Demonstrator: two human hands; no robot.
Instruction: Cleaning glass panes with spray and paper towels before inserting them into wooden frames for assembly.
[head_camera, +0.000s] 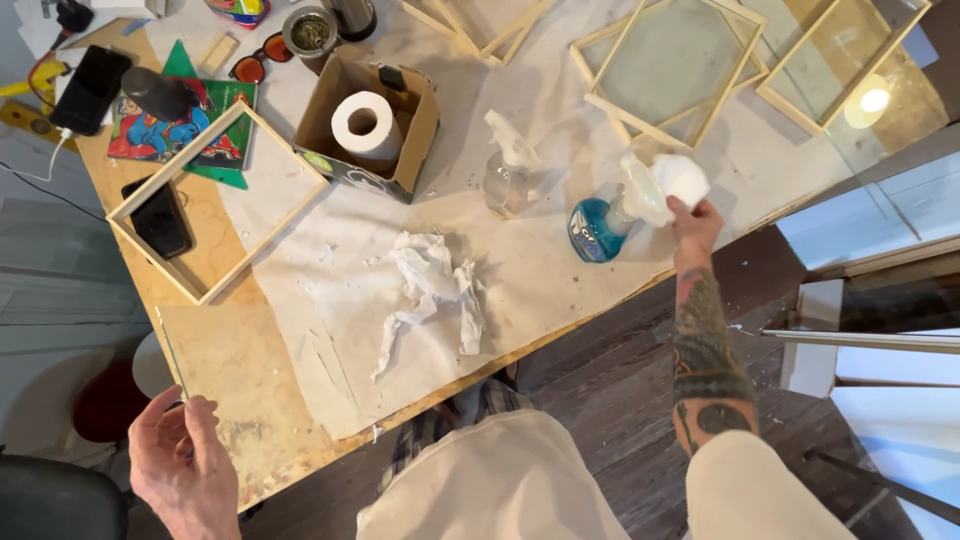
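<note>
Closest to us, our beige-clad lap fills the bottom edge, and just left of it our left hand (185, 465) hovers over the near corner of the worktable (240, 350). Its fingers are loosely curled and it pinches the near end of a thin pane of glass (170, 350), seen edge-on as a pale line running away from us along the table's left part. Our right hand (693, 222), on a tattooed forearm, reaches out to the far right edge of the table and clasps a white wad of paper (682, 180) in its fingertips. That wad sits just beside, perhaps touching, the white trigger head of a spray bottle of blue liquid (598, 228), which stands tilted toward the hand; we cannot tell whether the fingers touch the bottle. The two hands are well apart, with a crumpled paper towel (432, 290) lying on the pale sheet between them.

A second, clear spray bottle (508, 175) stands just left of the blue one. Beyond it, a cardboard box (415, 125) holds a roll of white paper (365, 125). A wooden frame (215, 205) lies at the left with a dark phone (160, 218) inside it, and a colourful picture (160, 130) shows behind. More glazed wooden frames (680, 65) are stacked at the far right, and another phone (90, 88) lies at the far left corner
</note>
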